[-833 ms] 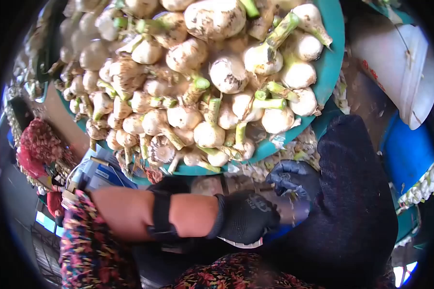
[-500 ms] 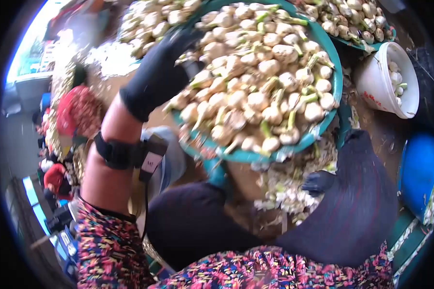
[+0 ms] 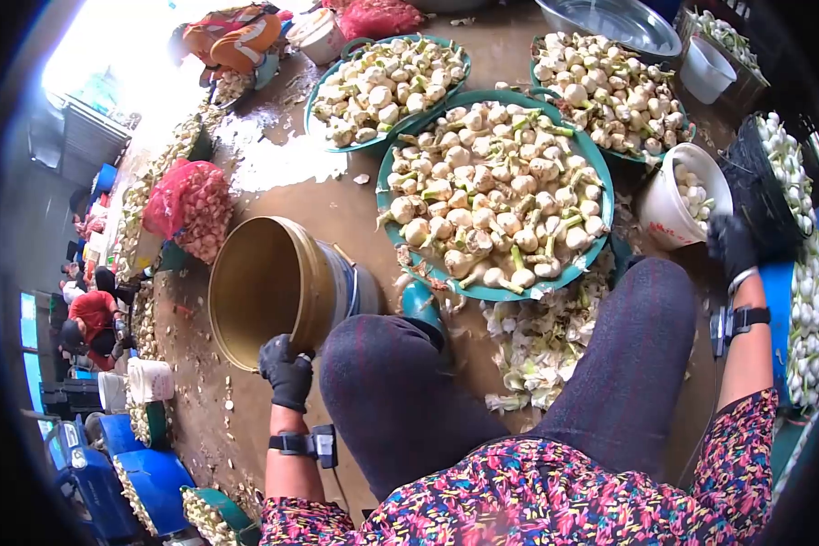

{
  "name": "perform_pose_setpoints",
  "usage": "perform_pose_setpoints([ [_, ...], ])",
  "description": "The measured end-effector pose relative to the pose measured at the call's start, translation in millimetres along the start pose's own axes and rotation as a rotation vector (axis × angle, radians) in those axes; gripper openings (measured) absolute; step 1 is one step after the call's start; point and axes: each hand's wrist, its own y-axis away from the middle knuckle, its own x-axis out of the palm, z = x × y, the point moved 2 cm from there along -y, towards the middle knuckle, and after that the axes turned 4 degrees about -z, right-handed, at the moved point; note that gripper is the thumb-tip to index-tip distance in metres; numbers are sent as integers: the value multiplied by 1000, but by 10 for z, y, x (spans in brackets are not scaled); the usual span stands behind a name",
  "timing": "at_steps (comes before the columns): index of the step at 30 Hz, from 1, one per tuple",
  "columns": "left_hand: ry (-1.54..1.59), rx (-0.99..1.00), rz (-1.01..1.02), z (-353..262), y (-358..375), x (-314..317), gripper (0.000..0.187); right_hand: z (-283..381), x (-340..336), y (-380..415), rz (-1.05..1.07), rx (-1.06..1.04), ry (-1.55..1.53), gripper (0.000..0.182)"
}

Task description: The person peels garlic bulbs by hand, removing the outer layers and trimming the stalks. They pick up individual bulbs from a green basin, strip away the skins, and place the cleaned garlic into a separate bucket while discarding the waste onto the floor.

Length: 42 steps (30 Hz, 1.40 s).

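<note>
My left hand (image 3: 287,371), in a black glove, is closed on the rim of a tan bucket (image 3: 262,287). The bucket lies tipped, its mouth facing left and its inside bare. On the right, my gloved right hand (image 3: 732,244) is beside the rim of a white bucket (image 3: 672,227) and against a black container (image 3: 757,196). Dark glove against dark surface hides its fingers. Several garlic bulbs (image 3: 694,196) lie in the white bucket. Ahead of my knees stands a green basin (image 3: 608,205) heaped with garlic bulbs (image 3: 496,182) with trimmed stems.
Two more garlic-filled basins (image 3: 387,91) (image 3: 610,96) stand behind. Peelings (image 3: 541,346) cover the floor between my legs. A red mesh sack (image 3: 191,205) is at left. A person in orange (image 3: 232,41) bends at the back; another in red (image 3: 96,323) is at far left.
My left hand has come down from over the basin to the bucket rim. The right hand has moved from near the peelings out to the right. The view has swung to show more floor.
</note>
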Motion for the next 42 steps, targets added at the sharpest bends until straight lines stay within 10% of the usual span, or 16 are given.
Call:
perform_pose_setpoints([
  [4,71,28,-123,13,-395,69,24,1185,901,445,188,-413,-18,24],
  [17,170,224,11,4,-1783,364,27,1385,2588,1086,789,-134,-133,24],
  [28,-44,381,-94,-653,-1969,272,50,988,2272,512,425,-59,-279,24],
  [35,545,441,760,-1991,-1868,890,29,1150,2366,600,447,-133,-315,17],
  [37,363,725,677,-2291,-1688,1310,34,1098,2339,578,417,-166,-358,11],
  [42,-68,529,669,-2898,-1311,1739,59,1067,2207,567,357,-328,-140,16],
])
